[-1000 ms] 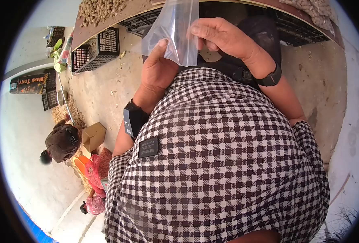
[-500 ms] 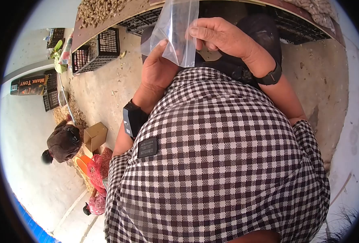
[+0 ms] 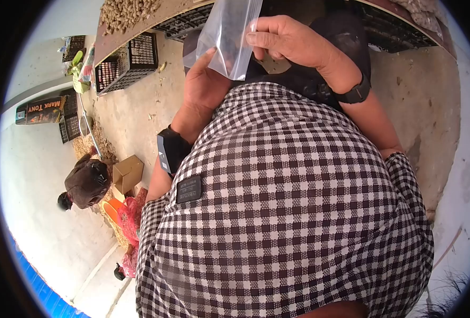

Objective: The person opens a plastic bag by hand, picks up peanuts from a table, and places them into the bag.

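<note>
The left hand [image 3: 207, 87] and right hand [image 3: 293, 42] grip 1 clear bag [image 3: 229, 40], wearing 2 black wristbands [image 3: 356, 93].

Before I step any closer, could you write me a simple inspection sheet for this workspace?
Surface: brown tabletop with a heap of tan, peanut-like pieces.
Job's things: clear, thin plastic bag; no contents seen.
Clutter: black slatted plastic crate by the table's edge; small bits scattered on the grey-tan concrete floor.
Hands: bare left hand holds the bag with its thumb in front; bare right hand pinches the bag's edge.
Cables: nothing seen.
Surroundings: open brown cardboard box; person in dark brown clothing; white wall.
</note>
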